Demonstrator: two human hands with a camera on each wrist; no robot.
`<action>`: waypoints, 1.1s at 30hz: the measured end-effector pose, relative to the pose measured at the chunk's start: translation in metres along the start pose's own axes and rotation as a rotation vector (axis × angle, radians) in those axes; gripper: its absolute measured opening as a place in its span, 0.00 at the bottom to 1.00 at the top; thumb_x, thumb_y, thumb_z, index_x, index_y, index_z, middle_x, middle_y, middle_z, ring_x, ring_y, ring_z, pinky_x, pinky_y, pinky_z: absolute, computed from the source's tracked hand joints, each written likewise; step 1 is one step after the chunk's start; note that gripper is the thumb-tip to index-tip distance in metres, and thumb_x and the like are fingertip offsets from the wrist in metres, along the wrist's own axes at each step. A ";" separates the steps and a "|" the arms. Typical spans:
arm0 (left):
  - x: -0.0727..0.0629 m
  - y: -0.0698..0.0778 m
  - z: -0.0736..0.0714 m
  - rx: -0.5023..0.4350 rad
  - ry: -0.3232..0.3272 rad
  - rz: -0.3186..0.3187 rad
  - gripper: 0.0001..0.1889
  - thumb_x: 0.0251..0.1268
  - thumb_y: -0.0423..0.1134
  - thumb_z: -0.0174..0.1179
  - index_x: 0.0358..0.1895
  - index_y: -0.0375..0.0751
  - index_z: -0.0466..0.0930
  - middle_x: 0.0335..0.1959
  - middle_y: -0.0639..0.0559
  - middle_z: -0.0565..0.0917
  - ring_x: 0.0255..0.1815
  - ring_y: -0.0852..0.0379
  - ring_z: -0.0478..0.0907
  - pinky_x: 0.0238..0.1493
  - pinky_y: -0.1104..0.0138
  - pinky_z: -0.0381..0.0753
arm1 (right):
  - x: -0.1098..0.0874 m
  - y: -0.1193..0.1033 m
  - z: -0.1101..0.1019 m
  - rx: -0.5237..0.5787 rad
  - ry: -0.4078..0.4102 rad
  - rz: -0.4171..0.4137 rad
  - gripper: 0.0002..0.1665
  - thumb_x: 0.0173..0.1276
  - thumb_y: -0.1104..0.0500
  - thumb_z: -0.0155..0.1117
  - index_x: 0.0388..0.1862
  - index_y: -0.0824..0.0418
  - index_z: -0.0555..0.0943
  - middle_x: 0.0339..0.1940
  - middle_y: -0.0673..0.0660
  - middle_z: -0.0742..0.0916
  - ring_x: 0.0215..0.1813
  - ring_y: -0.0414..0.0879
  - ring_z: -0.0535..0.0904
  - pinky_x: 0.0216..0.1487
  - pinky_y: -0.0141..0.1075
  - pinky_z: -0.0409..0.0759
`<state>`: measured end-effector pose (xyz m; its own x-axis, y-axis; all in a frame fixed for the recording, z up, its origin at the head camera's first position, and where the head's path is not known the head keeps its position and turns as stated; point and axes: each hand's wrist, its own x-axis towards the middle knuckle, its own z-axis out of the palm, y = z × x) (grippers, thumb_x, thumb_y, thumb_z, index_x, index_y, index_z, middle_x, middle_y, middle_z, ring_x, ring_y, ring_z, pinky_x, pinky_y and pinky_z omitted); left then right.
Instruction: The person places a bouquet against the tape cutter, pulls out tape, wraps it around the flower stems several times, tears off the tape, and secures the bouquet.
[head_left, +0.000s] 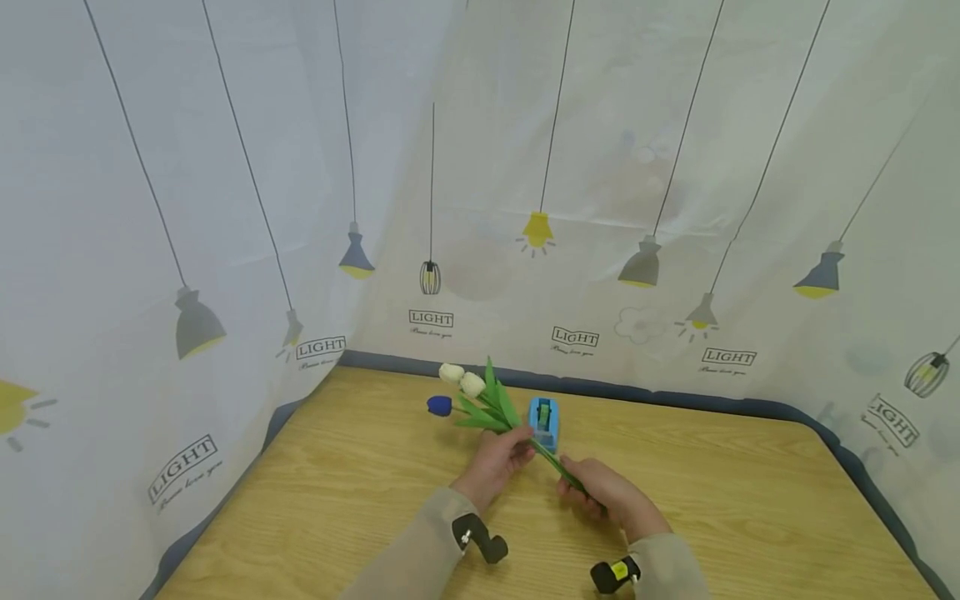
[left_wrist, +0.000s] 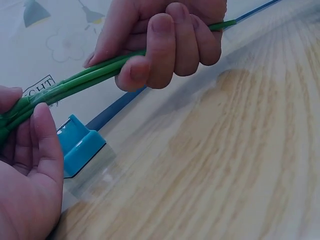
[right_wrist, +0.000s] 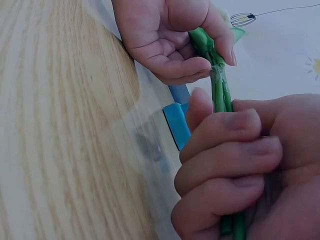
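Observation:
A small bunch of tulips, two white blooms (head_left: pixel 472 384) and one blue bloom (head_left: pixel 439 406) with green leaves (head_left: pixel 507 405), slants over the table between both hands. My left hand (head_left: pixel 495 462) pinches the green stems just below the leaves, thumb and fingertips on either side. Lower down, my right hand (head_left: pixel 607 492) grips the stems with curled fingers, and the stem ends poke out past its little finger. Shiny clear tape (right_wrist: pixel 218 73) wraps the stems beside the left fingertips. Just beyond the hands stands a blue tape dispenser (head_left: pixel 533 415), partly overlapped by the left fingertips in the head view.
The wood-grain table (head_left: pixel 750 500) extends to both sides of the hands. A white curtain (head_left: pixel 495 292) printed with hanging lamps encloses its back and sides, with a dark blue border (head_left: pixel 600 388) along the table edge.

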<state>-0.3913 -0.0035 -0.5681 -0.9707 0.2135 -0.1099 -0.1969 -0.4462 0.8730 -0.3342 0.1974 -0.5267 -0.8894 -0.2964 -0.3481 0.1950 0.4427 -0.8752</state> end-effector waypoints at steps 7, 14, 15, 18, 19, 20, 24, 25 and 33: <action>0.000 0.000 0.000 -0.032 -0.006 -0.011 0.06 0.72 0.34 0.66 0.37 0.46 0.78 0.34 0.54 0.86 0.36 0.62 0.84 0.43 0.73 0.87 | 0.003 0.000 -0.002 -0.028 0.055 -0.044 0.32 0.89 0.43 0.41 0.28 0.58 0.79 0.14 0.45 0.69 0.16 0.38 0.57 0.19 0.30 0.54; 0.001 0.001 0.001 -0.062 -0.039 0.009 0.06 0.76 0.33 0.61 0.36 0.46 0.79 0.33 0.55 0.87 0.36 0.61 0.85 0.43 0.73 0.87 | 0.006 -0.002 0.002 -0.224 0.236 -0.107 0.31 0.89 0.47 0.47 0.26 0.62 0.78 0.14 0.47 0.66 0.18 0.42 0.56 0.23 0.33 0.58; 0.001 0.001 0.001 -0.067 -0.040 0.005 0.06 0.76 0.34 0.61 0.37 0.46 0.79 0.33 0.55 0.87 0.36 0.62 0.85 0.43 0.73 0.87 | 0.006 -0.002 0.002 -0.257 0.261 -0.114 0.30 0.88 0.47 0.48 0.25 0.62 0.78 0.15 0.48 0.66 0.19 0.43 0.57 0.24 0.34 0.60; 0.001 0.002 0.001 -0.080 -0.033 0.000 0.04 0.77 0.35 0.61 0.39 0.45 0.81 0.34 0.54 0.88 0.36 0.61 0.85 0.42 0.73 0.88 | 0.006 -0.003 0.003 -0.327 0.310 -0.126 0.28 0.87 0.48 0.51 0.26 0.62 0.79 0.17 0.50 0.69 0.20 0.45 0.60 0.25 0.36 0.62; 0.001 0.002 0.001 -0.084 -0.028 -0.005 0.03 0.77 0.35 0.61 0.41 0.43 0.81 0.34 0.54 0.88 0.36 0.61 0.85 0.42 0.73 0.88 | 0.006 -0.003 0.002 -0.349 0.323 -0.135 0.27 0.87 0.48 0.52 0.27 0.61 0.79 0.17 0.50 0.70 0.21 0.45 0.61 0.26 0.36 0.63; 0.001 0.002 0.001 -0.087 -0.022 -0.009 0.03 0.77 0.35 0.61 0.44 0.41 0.82 0.34 0.54 0.88 0.36 0.61 0.84 0.42 0.73 0.88 | 0.007 -0.003 0.002 -0.372 0.333 -0.143 0.26 0.86 0.48 0.53 0.27 0.61 0.80 0.18 0.51 0.71 0.21 0.45 0.62 0.26 0.37 0.64; 0.001 0.001 0.002 -0.094 -0.001 -0.021 0.17 0.77 0.37 0.62 0.61 0.30 0.79 0.34 0.54 0.87 0.36 0.61 0.84 0.43 0.73 0.87 | 0.008 -0.001 0.000 -0.449 0.357 -0.183 0.23 0.85 0.49 0.55 0.29 0.59 0.80 0.20 0.51 0.72 0.23 0.45 0.65 0.28 0.37 0.65; 0.000 0.001 0.002 -0.095 0.002 -0.023 0.19 0.77 0.37 0.63 0.63 0.29 0.78 0.34 0.54 0.87 0.36 0.61 0.84 0.43 0.74 0.87 | 0.008 0.000 0.000 -0.464 0.361 -0.194 0.22 0.85 0.49 0.56 0.30 0.58 0.80 0.20 0.51 0.72 0.23 0.44 0.65 0.29 0.36 0.65; 0.004 -0.003 0.000 -0.094 0.000 -0.019 0.03 0.78 0.37 0.64 0.42 0.44 0.82 0.32 0.55 0.87 0.35 0.62 0.84 0.43 0.73 0.88 | 0.008 0.001 -0.002 -0.575 0.407 -0.255 0.19 0.83 0.51 0.61 0.29 0.55 0.75 0.21 0.49 0.71 0.25 0.43 0.66 0.29 0.34 0.64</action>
<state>-0.3946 -0.0010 -0.5709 -0.9666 0.2231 -0.1263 -0.2278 -0.5216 0.8222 -0.3421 0.1967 -0.5295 -0.9826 -0.1619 0.0914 -0.1852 0.8080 -0.5593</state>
